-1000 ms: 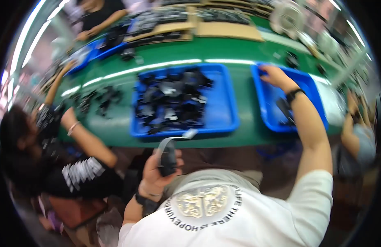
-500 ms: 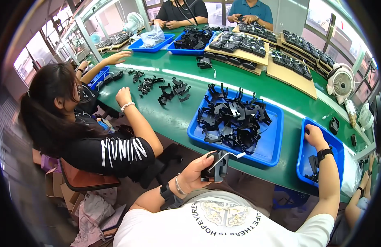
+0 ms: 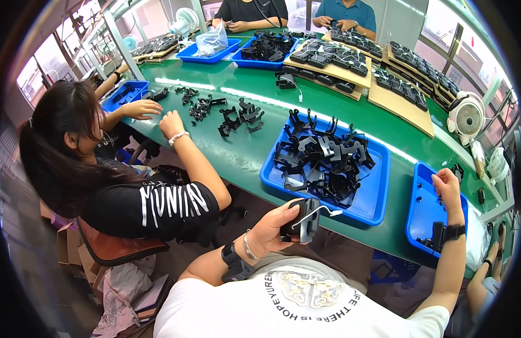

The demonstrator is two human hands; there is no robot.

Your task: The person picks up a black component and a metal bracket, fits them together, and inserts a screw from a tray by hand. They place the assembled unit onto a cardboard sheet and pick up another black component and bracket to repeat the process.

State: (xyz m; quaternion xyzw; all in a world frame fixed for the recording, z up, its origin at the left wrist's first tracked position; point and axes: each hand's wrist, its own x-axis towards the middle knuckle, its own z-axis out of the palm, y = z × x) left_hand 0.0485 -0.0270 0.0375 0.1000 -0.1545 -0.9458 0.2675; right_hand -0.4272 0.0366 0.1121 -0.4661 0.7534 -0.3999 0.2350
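Note:
My left hand [image 3: 272, 225] is wrapped round a black plastic device [image 3: 300, 222] in front of my chest. A thin white cable [image 3: 314, 212] with a small plug loops out of it. At the right, my right hand [image 3: 447, 188] is raised over a blue tray [image 3: 419, 222], its fingers pinched together. Whatever they hold, if anything, is too small to make out. Inside that tray lie a few small dark pieces along the far side and black parts [image 3: 437, 235] at the near end. Between my hands stands a larger blue tray [image 3: 379, 194] heaped with black brackets [image 3: 322, 155].
A co-worker [image 3: 131, 186] sits at my left, hands over the green table [image 3: 198, 149] near loose black parts [image 3: 241, 117]. Boards [image 3: 404, 110] stacked with black devices stand at the back. A white fan [image 3: 468, 115] is at the right; two people sit opposite.
My right hand has lifted up out of the right-hand tray. My left hand still holds the device, slightly turned and shifted. The co-worker's far hand has drawn back toward the body.

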